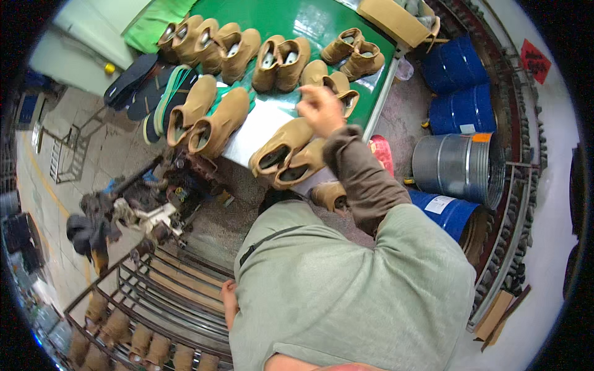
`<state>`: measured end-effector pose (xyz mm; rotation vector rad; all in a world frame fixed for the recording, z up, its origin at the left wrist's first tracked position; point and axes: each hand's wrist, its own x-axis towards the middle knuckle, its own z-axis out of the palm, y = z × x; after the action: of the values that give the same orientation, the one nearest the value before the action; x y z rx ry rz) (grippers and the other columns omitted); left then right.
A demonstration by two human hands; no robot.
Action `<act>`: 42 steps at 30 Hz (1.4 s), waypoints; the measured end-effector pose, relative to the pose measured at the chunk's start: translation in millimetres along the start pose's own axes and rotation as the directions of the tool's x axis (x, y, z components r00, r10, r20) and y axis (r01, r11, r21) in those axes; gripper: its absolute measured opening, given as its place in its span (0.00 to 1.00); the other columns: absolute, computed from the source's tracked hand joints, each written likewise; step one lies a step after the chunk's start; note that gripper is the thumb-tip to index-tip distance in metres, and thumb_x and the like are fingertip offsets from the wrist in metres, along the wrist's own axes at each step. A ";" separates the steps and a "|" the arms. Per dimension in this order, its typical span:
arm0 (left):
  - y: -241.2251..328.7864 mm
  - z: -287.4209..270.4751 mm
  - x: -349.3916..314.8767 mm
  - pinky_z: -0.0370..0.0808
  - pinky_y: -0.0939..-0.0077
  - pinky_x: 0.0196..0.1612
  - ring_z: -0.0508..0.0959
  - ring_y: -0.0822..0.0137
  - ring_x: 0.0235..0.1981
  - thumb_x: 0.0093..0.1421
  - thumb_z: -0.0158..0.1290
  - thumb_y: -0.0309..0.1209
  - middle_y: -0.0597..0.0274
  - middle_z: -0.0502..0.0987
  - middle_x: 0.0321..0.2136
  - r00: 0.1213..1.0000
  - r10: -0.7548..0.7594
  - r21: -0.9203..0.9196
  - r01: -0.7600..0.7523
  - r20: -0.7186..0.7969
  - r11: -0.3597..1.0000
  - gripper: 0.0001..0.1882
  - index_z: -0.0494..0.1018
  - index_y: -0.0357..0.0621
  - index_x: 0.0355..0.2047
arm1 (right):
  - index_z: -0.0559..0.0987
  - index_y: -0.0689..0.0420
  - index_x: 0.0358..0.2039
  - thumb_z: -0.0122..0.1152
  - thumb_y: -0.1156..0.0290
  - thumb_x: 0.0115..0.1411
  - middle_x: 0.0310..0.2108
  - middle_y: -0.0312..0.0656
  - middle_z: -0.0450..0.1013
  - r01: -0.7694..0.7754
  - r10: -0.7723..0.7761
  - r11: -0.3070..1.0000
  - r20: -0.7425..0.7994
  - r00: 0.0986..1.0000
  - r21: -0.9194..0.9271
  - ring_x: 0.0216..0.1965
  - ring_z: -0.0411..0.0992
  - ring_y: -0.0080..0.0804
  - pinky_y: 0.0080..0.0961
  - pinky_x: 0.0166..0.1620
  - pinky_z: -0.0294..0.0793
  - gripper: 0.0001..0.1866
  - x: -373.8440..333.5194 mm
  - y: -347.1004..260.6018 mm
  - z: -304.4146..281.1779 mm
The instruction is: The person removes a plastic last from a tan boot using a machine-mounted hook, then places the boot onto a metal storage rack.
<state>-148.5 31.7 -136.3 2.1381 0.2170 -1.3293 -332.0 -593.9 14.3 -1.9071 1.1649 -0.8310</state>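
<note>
My right hand (323, 111) reaches over the green-topped table (309, 21), its fingers bent but apart, with nothing visible in them. Just beyond it stand several tan boots (345, 91). Nearer to me, a pair of tan boots (284, 148) lies tilted at the table's near edge, openings facing me. Another tan boot (329, 195) is partly hidden beside my right sleeve. Down at my left side, my left hand (229, 303) is near a metal rack (185, 290); my body hides most of its fingers.
More tan boots (235, 55) and dark soles (148, 93) crowd the table's left side. A cardboard box (390, 21) sits at its far right corner. Blue drums (461, 111) and a grey drum (455, 164) line the right. A machine (148, 204) stands at left.
</note>
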 end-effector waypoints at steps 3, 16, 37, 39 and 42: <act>85.3 -0.4 12.8 0.71 0.78 0.37 0.74 0.73 0.32 0.62 0.58 0.28 0.65 0.76 0.35 0.999 0.024 -0.026 -0.023 0.038 0.999 0.18 0.67 0.41 0.51 | 0.77 0.56 0.50 0.69 0.67 0.54 0.44 0.45 0.74 -0.174 0.075 0.961 -0.404 0.911 -0.213 0.36 0.77 0.31 0.30 0.43 0.77 0.23 57.1 114.0 -78.9; 199.6 50.2 10.0 0.75 0.75 0.46 0.76 0.70 0.40 0.61 0.59 0.27 0.59 0.75 0.42 0.980 0.176 0.240 -0.195 0.098 0.951 0.24 0.65 0.36 0.56 | 0.82 0.53 0.40 0.69 0.55 0.54 0.39 0.45 0.80 -0.529 0.397 0.711 -0.356 0.846 -0.464 0.41 0.78 0.42 0.37 0.48 0.75 0.18 215.6 338.2 -168.7; 360.7 -36.8 -100.1 0.67 0.66 0.59 0.71 0.64 0.56 0.47 0.61 0.67 0.56 0.72 0.56 0.313 0.815 -0.237 -0.851 0.487 0.469 0.57 0.55 0.46 0.68 | 0.77 0.65 0.46 0.51 0.67 0.68 0.44 0.48 0.76 -0.472 -0.122 0.566 0.635 0.763 0.676 0.41 0.75 0.34 0.30 0.48 0.74 0.15 -21.9 -255.8 74.6; 281.3 -65.0 -120.0 0.62 0.65 0.64 0.67 0.61 0.62 0.40 0.73 0.53 0.55 0.65 0.63 0.360 0.891 -0.302 -0.847 0.277 0.436 0.62 0.51 0.42 0.70 | 0.77 0.63 0.48 0.48 0.64 0.71 0.43 0.45 0.78 -0.775 -0.166 0.467 0.902 0.398 0.427 0.40 0.76 0.31 0.28 0.48 0.75 0.17 -32.3 -274.5 145.8; 189.8 -71.9 -142.6 0.59 0.65 0.67 0.62 0.61 0.66 0.40 0.76 0.39 0.56 0.62 0.65 0.457 0.890 -0.126 -0.883 -0.011 0.452 0.62 0.50 0.42 0.70 | 0.76 0.59 0.54 0.52 0.63 0.69 0.43 0.40 0.78 -0.647 -0.159 0.658 0.911 0.380 0.384 0.40 0.76 0.27 0.23 0.44 0.76 0.18 -74.0 -260.2 251.7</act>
<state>-80.3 -55.4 85.8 1.6411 -0.7758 -0.6758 -41.0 -380.1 93.0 -1.0670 0.2929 0.0945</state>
